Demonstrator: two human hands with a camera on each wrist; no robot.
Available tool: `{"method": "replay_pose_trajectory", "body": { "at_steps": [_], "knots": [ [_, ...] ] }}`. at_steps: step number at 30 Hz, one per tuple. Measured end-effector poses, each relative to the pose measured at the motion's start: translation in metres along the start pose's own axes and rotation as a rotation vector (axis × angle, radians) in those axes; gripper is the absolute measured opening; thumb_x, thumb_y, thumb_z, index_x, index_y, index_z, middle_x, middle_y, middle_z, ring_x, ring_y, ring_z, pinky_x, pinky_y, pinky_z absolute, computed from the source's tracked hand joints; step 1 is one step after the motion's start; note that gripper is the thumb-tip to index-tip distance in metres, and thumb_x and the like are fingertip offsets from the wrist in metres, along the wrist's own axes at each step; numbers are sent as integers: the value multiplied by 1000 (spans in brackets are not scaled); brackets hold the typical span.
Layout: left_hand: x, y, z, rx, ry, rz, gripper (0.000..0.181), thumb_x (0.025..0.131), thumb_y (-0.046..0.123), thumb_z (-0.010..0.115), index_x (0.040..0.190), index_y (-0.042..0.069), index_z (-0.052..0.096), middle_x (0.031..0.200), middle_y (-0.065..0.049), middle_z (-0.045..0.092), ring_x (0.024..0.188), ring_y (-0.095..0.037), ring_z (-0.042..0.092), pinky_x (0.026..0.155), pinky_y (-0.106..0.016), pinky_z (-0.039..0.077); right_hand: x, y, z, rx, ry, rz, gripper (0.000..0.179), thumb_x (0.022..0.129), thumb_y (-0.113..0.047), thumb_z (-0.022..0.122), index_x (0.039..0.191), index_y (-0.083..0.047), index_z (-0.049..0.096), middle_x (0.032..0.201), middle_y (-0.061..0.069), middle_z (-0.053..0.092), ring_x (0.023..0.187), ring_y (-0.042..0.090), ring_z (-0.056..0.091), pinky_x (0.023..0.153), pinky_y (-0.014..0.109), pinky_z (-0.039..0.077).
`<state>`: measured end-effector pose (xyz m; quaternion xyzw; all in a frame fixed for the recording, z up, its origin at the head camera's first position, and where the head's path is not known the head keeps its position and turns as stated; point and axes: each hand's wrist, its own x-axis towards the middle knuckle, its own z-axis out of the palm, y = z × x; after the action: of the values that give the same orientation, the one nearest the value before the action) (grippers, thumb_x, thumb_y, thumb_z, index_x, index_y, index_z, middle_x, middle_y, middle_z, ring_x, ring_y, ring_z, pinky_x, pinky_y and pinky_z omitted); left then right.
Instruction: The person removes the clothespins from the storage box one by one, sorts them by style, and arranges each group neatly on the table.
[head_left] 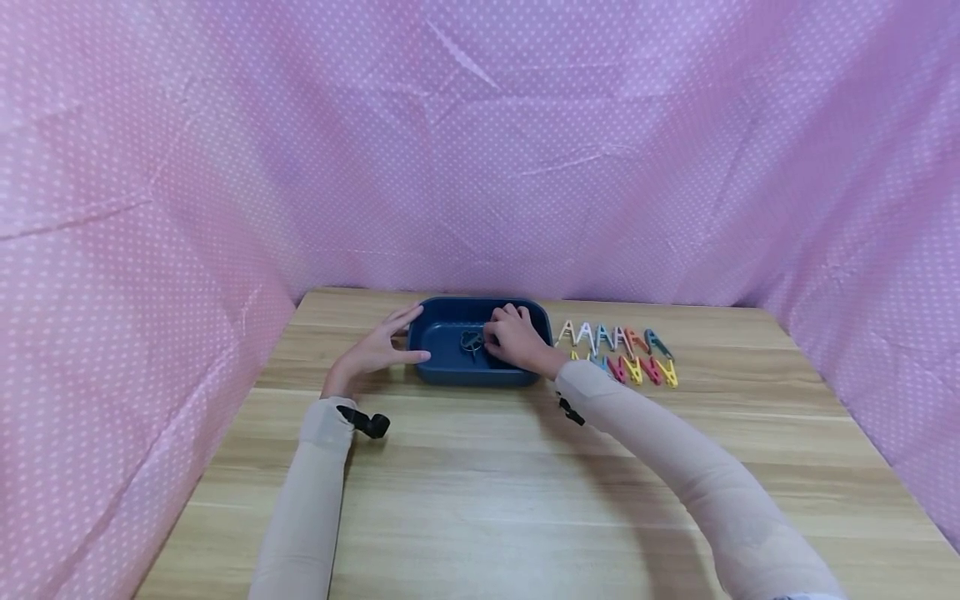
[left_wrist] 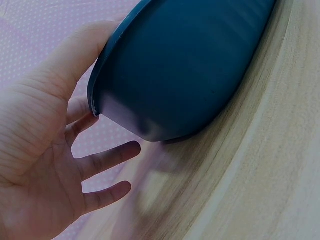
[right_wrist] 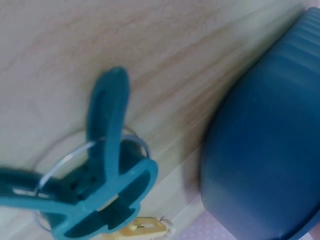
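Observation:
A dark blue basin [head_left: 480, 377] stands near the back of the table. My left hand [head_left: 375, 348] rests at its left end with spread, fairly straight fingers; in the left wrist view, the thumb and nearer fingers meet the rim while two fingers extend free. My right hand [head_left: 517, 337] reaches into the basin's right half with bent fingers, whose tips are hidden. Beside that hand, on the basin floor, lies a dark green clothespin [head_left: 471, 341]. Outside the basin, a teal clothespin [right_wrist: 107, 170] with a metal ring shows close up in the right wrist view.
Two rows of colourful clothespins lie right of the basin, including a teal one [head_left: 658, 343] and a yellow one [head_left: 667, 372]. My right forearm passes just in front of them. Pink dotted cloth [head_left: 480, 167] hangs behind and beside the wooden table [head_left: 465, 500].

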<state>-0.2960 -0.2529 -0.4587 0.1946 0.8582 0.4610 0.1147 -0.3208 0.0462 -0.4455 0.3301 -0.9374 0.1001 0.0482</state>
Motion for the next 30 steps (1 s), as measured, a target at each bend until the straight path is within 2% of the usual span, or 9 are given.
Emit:
{"method": "replay_pose_trajectory", "body": {
  "at_steps": [7,17,23,30],
  "knots": [
    [0,1,1,-10,0,-24,95,91,38,78,164,30,18,173,5,4,153,-36,26,123,-59,27,-1,1,-1,-12,99,-55,7,95,-17,72,89,-14,71,104,6,62,102,27,50,102,55,37],
    [1,1,0,1,-2,-11,95,91,37,78,165,29,18,174,2,4,153,-38,27,122,-60,27,-4,-1,-12,-10,129,-132,11,96,-17,71,86,-14,68,104,5,62,102,26,50,101,52,36],
    [3,0,-1,5,-9,-1,93,92,36,77,164,30,18,174,1,4,153,-39,25,122,-61,26,-12,3,-21,-19,181,-209,13,92,-15,75,83,-14,67,101,5,64,102,27,52,96,51,40],
    [5,-2,-1,17,-14,11,94,92,35,77,164,28,18,174,0,3,155,-39,22,122,-60,27,-24,13,-35,-39,205,-257,11,91,-14,77,83,-13,69,100,6,66,105,28,55,97,54,41]
  ]
}}
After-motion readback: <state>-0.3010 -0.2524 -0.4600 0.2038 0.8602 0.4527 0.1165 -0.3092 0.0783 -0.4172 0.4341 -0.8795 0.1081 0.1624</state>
